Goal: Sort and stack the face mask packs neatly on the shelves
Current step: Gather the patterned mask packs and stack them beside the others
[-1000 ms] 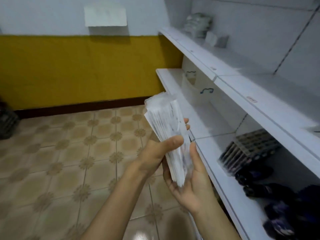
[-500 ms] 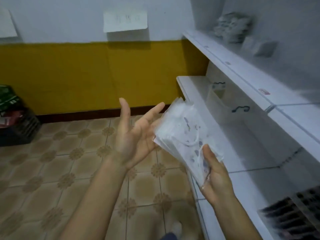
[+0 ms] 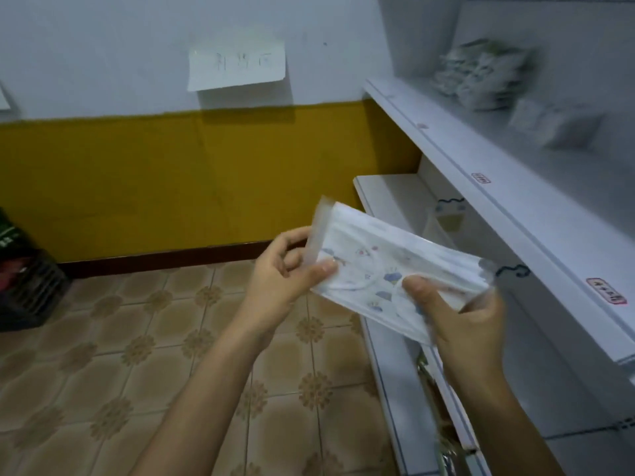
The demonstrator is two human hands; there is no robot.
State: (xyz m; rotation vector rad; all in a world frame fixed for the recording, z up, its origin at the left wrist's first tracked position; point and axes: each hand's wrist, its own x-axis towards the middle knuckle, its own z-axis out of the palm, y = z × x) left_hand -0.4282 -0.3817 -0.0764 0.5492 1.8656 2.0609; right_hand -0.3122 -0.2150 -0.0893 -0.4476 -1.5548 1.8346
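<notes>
The left hand [image 3: 287, 269], spread open and clear of the packs [image 3: 395, 269] half a second ago, now pinches their left end, thumb on top. The right hand [image 3: 457, 317] still grips the right end. The packs have swung roughly level, held in the air beside the shelves [image 3: 515, 214].

Wall note [image 3: 236, 65] writing (blurred) unreadable.
</notes>
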